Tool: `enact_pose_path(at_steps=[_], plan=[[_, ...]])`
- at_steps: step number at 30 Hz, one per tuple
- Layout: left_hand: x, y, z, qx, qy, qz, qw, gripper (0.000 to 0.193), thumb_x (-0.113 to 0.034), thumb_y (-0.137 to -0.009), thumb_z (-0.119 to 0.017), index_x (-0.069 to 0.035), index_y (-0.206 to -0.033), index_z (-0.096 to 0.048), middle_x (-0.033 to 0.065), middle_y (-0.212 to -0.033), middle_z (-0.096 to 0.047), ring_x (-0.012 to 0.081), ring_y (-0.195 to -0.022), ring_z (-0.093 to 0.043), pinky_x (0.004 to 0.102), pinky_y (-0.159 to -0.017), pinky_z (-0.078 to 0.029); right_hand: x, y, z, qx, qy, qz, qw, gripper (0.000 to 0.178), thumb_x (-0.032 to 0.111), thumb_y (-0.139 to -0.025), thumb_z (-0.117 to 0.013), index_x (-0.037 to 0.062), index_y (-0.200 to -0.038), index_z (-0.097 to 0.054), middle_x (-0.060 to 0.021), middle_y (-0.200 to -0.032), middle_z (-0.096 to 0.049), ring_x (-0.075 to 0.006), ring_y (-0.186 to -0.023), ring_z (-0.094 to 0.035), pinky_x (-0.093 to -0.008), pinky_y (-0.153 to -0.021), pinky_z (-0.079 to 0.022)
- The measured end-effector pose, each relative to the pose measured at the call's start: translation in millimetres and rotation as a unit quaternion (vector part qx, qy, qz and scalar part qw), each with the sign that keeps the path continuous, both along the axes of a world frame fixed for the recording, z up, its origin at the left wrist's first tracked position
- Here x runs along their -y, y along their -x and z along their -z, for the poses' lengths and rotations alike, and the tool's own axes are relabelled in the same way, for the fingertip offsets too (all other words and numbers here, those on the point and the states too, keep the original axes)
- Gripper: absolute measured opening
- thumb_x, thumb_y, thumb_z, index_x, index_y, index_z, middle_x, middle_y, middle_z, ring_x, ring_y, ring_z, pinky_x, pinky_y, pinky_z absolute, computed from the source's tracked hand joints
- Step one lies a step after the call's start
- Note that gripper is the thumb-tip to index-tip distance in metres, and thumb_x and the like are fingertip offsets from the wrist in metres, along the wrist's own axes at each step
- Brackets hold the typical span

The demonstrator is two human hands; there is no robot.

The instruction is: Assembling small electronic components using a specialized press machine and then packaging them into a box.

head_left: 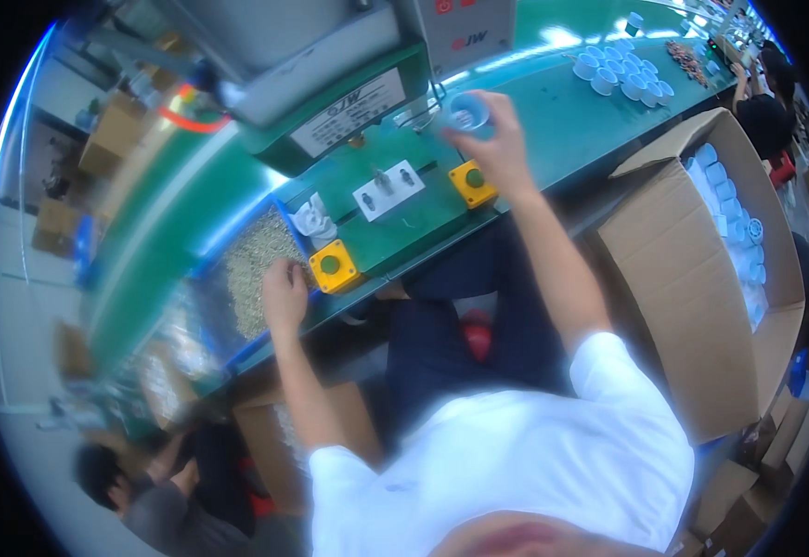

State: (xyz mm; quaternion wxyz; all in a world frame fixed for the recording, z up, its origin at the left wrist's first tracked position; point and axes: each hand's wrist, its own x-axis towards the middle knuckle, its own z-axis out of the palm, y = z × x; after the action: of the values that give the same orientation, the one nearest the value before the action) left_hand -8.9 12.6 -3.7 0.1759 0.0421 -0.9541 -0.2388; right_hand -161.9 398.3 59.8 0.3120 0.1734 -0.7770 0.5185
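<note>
My right hand (500,139) is raised beside the green press (414,84). It grips a light-blue plastic cup (469,113) by its side, and small contents inside are too blurred to name. My left hand (285,290) rests at the near right edge of a blue tray (254,265) of small pale pieces. Its fingers are curled, and whatever they pinch is hidden. On the press bed sits a white fixture plate (388,191) with metal pins. Yellow boxes with green buttons stand on either side, one (333,266) next to my left hand, the other (472,184) below my right.
Several light-blue cups (622,70) stand on the green bench at the far right. A large open carton (683,278) holding more blue parts is at my right. A crumpled white cloth (313,221) lies by the tray. Other people sit at lower left and far right.
</note>
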Motion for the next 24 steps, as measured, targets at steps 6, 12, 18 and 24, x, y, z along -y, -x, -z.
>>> enact_pose_path(at_steps=[6,12,18,24], plan=[[9,3,12,-0.001,0.004,0.004,1.0,0.01,-0.007,-0.096,-0.06,0.002,-0.098,-0.064,0.0232,-0.089,-0.066,0.0417,-0.082,-0.065,0.0455,-0.073,-0.051,-97,37,81,0.129,-0.139,0.1,0.977,0.052,0.026,-0.081,-0.087,0.0025,-0.123,-0.067,-0.013,-0.117,-0.069,-0.0287,-0.113,-0.066,-0.0387,-0.098,-0.052],[4,3,3,-0.01,0.015,0.005,1.0,0.009,-0.006,-0.097,-0.059,0.002,-0.097,-0.063,0.0218,-0.086,-0.066,0.0385,-0.08,-0.065,0.0445,-0.073,-0.05,-99,16,85,0.126,-0.189,0.103,0.968,0.049,0.034,-0.088,-0.078,0.0056,-0.125,-0.067,-0.0135,-0.125,-0.068,-0.032,-0.113,-0.066,-0.0429,-0.098,-0.052],[2,3,3,0.011,-0.006,-0.005,1.0,0.009,-0.006,-0.097,-0.059,0.002,-0.095,-0.062,0.0203,-0.083,-0.064,0.0352,-0.076,-0.064,0.0431,-0.072,-0.05,-117,79,108,0.103,-0.284,0.111,0.947,0.053,0.043,-0.093,-0.07,0.0092,-0.134,-0.065,-0.0141,-0.138,-0.065,-0.0357,-0.128,-0.058,-0.047,-0.109,-0.045],[4,9,11,-0.022,0.022,0.007,0.999,0.009,-0.005,-0.097,-0.059,0.002,-0.093,-0.063,0.0191,-0.08,-0.063,0.034,-0.073,-0.062,0.0423,-0.07,-0.049,-173,166,105,0.151,-0.169,0.343,0.911,0.057,0.045,-0.094,-0.065,0.0115,-0.139,-0.061,-0.0137,-0.137,-0.064,-0.0336,-0.13,-0.057,-0.0493,-0.108,-0.045]])
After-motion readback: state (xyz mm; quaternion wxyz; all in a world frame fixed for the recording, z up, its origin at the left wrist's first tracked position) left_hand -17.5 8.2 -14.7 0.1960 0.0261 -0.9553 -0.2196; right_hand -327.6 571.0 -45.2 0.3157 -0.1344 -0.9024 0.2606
